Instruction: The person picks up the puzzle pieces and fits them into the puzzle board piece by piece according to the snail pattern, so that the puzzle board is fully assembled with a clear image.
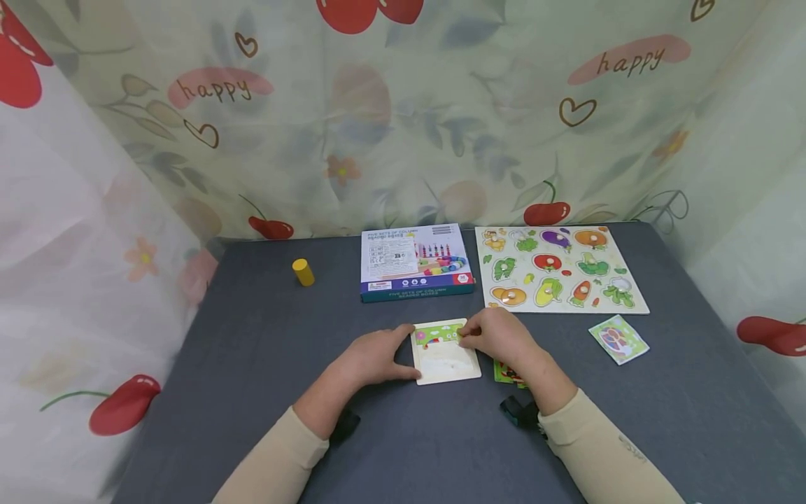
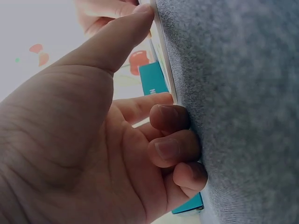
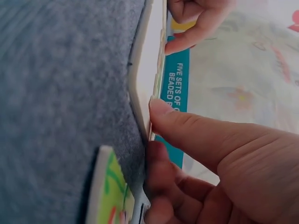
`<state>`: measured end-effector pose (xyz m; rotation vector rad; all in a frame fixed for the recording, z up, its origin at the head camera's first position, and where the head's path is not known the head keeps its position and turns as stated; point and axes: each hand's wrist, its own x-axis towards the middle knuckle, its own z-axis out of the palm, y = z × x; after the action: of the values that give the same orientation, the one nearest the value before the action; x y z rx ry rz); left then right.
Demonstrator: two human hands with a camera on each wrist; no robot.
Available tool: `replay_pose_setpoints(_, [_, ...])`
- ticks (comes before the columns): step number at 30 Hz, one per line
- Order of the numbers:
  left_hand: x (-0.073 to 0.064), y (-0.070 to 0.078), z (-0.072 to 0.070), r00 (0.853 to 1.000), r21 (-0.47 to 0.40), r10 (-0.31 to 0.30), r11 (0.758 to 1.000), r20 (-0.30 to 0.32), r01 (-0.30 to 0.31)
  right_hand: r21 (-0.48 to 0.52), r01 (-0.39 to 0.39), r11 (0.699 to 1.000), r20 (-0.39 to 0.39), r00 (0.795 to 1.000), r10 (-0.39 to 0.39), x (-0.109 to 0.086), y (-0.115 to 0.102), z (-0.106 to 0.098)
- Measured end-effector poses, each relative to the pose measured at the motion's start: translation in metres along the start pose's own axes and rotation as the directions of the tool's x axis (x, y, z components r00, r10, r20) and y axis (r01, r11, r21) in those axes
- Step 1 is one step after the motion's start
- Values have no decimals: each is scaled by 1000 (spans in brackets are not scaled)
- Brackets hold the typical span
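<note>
A small white puzzle tray lies flat on the dark table, a strip of green picture puzzle pieces along its far side and its pale base bare below. My left hand holds the tray's left edge between thumb and index finger, set at its two corners; the other fingers curl beside it. At the upper right corner my right hand pinches the end piece of the strip, its thumb on the tray's edge. Loose green puzzle pieces lie partly hidden under the right wrist.
Behind the tray lies a teal-and-white box. Right of it is a vegetable puzzle board. A square picture puzzle lies at the right, and a yellow cylinder stands at the left. A patterned cloth hangs behind the table.
</note>
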<state>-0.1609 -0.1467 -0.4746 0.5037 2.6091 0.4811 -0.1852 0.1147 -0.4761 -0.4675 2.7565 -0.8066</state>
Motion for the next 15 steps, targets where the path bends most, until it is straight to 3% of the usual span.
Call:
replay_pose_setpoints(8, [-1, 0, 0, 1000, 8, 2, 1000, -8, -2, 98, -32, 995, 95, 995, 23, -6, -6, -5])
replay_pose_setpoints(15, [-1, 1, -1, 1000, 11, -5, 1000, -3, 5, 50, -45, 998, 124, 992, 38, -9, -11, -9])
